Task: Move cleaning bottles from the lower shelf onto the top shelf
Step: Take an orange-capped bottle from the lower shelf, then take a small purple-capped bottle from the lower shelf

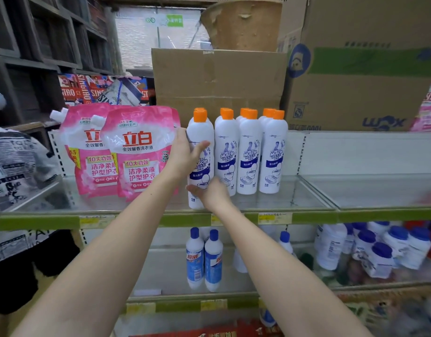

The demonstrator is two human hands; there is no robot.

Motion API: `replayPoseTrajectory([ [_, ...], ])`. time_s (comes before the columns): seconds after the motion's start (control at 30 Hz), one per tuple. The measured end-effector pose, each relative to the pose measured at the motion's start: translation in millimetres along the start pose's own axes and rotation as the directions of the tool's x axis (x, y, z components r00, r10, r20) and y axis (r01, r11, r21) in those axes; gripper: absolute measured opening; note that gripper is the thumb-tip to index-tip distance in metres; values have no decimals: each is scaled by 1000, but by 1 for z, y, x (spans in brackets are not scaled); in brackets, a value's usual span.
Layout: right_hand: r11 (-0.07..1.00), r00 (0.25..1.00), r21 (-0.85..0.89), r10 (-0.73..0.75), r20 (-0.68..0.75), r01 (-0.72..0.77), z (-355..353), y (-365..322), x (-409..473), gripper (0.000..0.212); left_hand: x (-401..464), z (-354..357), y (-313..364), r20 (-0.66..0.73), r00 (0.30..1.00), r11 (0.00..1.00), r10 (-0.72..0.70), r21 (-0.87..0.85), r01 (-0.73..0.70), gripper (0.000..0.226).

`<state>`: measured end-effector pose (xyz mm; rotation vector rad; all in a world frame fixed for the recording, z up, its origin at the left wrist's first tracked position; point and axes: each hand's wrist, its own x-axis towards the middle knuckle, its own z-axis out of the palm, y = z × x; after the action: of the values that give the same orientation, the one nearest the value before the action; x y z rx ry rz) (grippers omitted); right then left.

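White rigid plastic bottle (199, 152) with orange cap, at front left of the row on the top shelf (306, 216), grasped by left hand (185, 154) mid-body and right hand (210, 193) near base; likely heavy, slick.

A shop aisle showed here. On the left stood dark wooden shelving (46, 42), its cubbies in shadow. Far back, between it and the stacked goods, a pale tiled wall (136, 45) caught bright daylight, with a green and white sign (164, 20) on it. Brown cardboard boxes (216, 79) rose at the far centre and right. The metal rack had pale boards and green front strips (379, 215) carrying yellow price tags (274, 218). Light was soft and even.
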<state>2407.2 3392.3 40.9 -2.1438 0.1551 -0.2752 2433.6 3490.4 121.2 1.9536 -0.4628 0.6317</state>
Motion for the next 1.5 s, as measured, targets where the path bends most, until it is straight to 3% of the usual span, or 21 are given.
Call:
replayPoseTrajectory([
  [0.33,999,998,-48,-22,53,25,-16,-2,-20,60,-11,2,17,-62,993,992,-96,71,101,43],
  [0.47,990,994,-110,-92,-57,86,-29,-3,-32,52,-24,-5,14,-58,987,958,-153,238,162,36],
  [0.67,981,987,-106,-163,9,163,-55,17,-49,23,-62,-9,9,-18,984,831,-176,533,159,14],
  [0.87,983,983,-92,-146,113,157,-77,66,-77,13,-107,17,19,105,967,827,-231,545,138,12],
  [1.5,984,991,-125,129,34,-124,-229,255,-162,4,-230,217,107,497,824,802,-274,590,-89,15],
])
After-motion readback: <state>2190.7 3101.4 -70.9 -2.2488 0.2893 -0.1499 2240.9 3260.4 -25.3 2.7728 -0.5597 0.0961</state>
